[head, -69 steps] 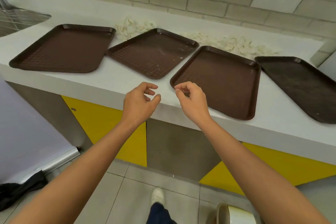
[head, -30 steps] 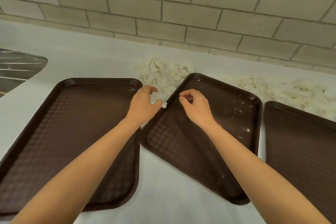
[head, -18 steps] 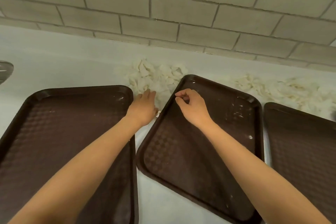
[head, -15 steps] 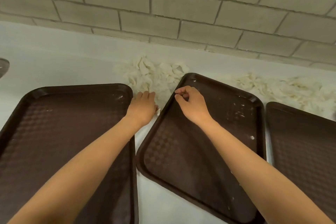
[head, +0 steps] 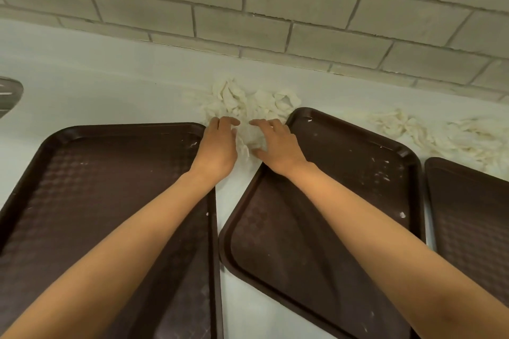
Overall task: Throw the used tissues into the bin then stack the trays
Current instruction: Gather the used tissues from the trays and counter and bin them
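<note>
A pile of crumpled white used tissues (head: 248,102) lies on the white counter (head: 110,91) by the wall, between the far corners of two brown trays. My left hand (head: 217,146) rests on the pile's left side, fingers stretched onto the paper. My right hand (head: 278,148) comes in from the right, fingers and thumb curled round a clump of tissue between the two hands. The left tray (head: 96,187) lies under my left forearm. The middle tray (head: 344,173) is angled and flecked with white crumbs. No bin is in view.
A second heap of tissues (head: 446,137) lies along the wall at the right, behind a third brown tray (head: 468,215). A grey brick wall (head: 248,8) closes the back. A dark wire rack's edge (head: 8,93) shows at far left.
I leaned in over the counter and both hands moved forward. The right hand left the middle tray's corner and went onto the tissue pile, where it now meets the left hand.
</note>
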A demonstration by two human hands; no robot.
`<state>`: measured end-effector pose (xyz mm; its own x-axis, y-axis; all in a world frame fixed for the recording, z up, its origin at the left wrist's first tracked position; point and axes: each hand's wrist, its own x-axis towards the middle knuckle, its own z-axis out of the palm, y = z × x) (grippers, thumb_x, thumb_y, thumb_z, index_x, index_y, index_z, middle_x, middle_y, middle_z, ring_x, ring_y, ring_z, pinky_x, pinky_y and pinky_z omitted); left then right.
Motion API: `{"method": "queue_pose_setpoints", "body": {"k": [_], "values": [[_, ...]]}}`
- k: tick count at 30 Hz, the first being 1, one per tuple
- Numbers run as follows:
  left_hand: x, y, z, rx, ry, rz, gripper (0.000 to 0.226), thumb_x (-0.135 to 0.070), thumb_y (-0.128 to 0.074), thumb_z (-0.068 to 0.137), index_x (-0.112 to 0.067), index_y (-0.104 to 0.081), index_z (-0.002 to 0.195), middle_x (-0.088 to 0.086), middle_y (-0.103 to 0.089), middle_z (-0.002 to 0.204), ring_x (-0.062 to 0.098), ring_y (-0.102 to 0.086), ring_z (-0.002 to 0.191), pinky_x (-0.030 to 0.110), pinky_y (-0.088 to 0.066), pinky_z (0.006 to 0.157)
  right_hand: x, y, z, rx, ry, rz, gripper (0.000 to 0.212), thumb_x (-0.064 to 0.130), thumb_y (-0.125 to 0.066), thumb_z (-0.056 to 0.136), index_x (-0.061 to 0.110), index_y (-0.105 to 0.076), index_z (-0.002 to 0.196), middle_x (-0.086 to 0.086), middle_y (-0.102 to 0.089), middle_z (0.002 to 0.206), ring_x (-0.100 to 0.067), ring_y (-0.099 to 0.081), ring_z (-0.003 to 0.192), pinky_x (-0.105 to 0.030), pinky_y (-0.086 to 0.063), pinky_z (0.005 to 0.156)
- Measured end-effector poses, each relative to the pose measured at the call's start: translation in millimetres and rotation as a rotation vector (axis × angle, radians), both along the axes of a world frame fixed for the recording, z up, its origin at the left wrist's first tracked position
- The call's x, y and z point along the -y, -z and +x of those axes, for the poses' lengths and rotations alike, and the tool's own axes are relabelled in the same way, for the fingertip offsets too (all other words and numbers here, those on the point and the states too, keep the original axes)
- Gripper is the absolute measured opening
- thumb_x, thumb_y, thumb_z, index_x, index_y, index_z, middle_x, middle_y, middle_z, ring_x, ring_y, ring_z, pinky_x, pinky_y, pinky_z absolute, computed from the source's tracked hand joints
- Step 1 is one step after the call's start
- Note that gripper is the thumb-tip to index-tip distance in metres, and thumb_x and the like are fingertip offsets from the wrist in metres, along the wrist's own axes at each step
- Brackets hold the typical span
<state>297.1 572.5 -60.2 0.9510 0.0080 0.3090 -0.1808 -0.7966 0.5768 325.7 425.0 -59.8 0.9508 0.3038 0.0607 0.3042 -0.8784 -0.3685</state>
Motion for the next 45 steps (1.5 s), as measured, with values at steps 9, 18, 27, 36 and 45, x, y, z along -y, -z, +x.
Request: {"method": "queue_pose_setpoints", "body": {"k": [9,18,27,36,45], "values": [[-6,-7,0,0.012,-0.101,-0.237,0.018,-0.015,-0.043,0.098,-0.004,-0.052,0.109,0.010,-0.051,0.111,0.012,-0.047,0.088,0.012,-0.031,0.070,-11,9,14,-0.001,-0.064,-0.148,0.025,0.008,-0.052,0.091,0.017,-0.056,0.115,-0.006,-0.054,0.111,-0.025,-0.049,0.109,-0.034,-0.037,0.091],[-10,-9,0,0.027,-0.161,-0.460,0.021,-0.030,-0.063,0.088,-0.014,-0.054,0.097,0.005,-0.054,0.103,0.018,-0.056,0.092,0.039,-0.057,0.064,-15,4,12,0.109,0.059,0.209,0.027,0.014,-0.042,0.099,0.000,-0.054,0.118,-0.015,-0.049,0.115,-0.022,-0.047,0.105,-0.017,-0.033,0.087],[-2,-25,-5,0.023,-0.150,-0.495,0.029,-0.005,-0.064,0.073,-0.018,-0.047,0.092,0.004,-0.053,0.102,0.003,-0.045,0.079,0.007,-0.040,0.068,-15,-20,6,0.075,0.308,0.657,0.039,0.036,-0.050,0.095,0.000,-0.053,0.108,-0.007,-0.047,0.106,-0.015,-0.045,0.091,-0.013,-0.031,0.075],[7,-37,-15,0.048,-0.081,-0.551,0.025,0.001,-0.049,0.080,-0.019,-0.048,0.094,-0.001,-0.051,0.098,0.019,-0.055,0.094,0.046,-0.054,0.079,-2,-32,-12,0.069,0.416,0.859,0.025,0.020,-0.053,0.094,0.005,-0.051,0.115,-0.002,-0.065,0.082,-0.023,-0.060,0.085,-0.006,-0.040,0.058],[31,-40,-37,0.055,-0.019,-0.476,0.009,-0.004,-0.062,0.077,-0.005,-0.059,0.086,0.002,-0.066,0.085,0.009,-0.059,0.076,0.006,-0.043,0.064,17,-42,-49,0.102,0.458,0.814,0.027,0.030,-0.052,0.095,0.007,-0.049,0.109,-0.003,-0.055,0.085,-0.017,-0.053,0.077,-0.015,-0.037,0.057]]}}
